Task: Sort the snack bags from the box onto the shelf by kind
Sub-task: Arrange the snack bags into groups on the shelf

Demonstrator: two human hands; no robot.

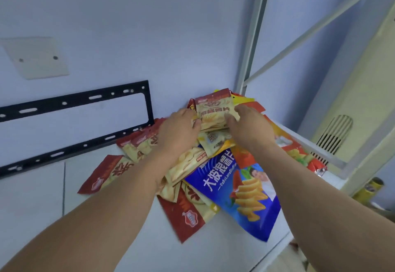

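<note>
Head view. Both hands work at the far end of a loose heap of snack bags on the white shelf, close against the pale wall.

Left hand: palm down on the heap, fingers bent over the left edge of a small red-and-cream chip bag, thumb tip at its lower corner. Right hand: fingers curled round the right edge of the same bag. The bag stands upright between the two hands, top seam toward the wall.

Step in hand, as I judge it: squaring up the small red-and-cream kind into a standing group at the back. The sort looks only partly done; kinds lie mixed.

Under and nearer than the left hand: more red-and-cream bags, flat, overlapping, some face down. Just nearer than the right hand: a large blue wavy-chip bag, lying flat over the red ones. Beyond the right hand's outer side: orange and red bags against the white shelf post.

Materials: glossy crinkled film, pillow-shaped, air-filled, slippery against each other. Shelf surface smooth, hard.

Next move likely calls for a light two-sided squeeze to keep the bag upright, then one hand freed to draw another matching bag from under the blue one. The box is not in view.

Left of the hands on the wall: a black metal bracket, slotted.
</note>
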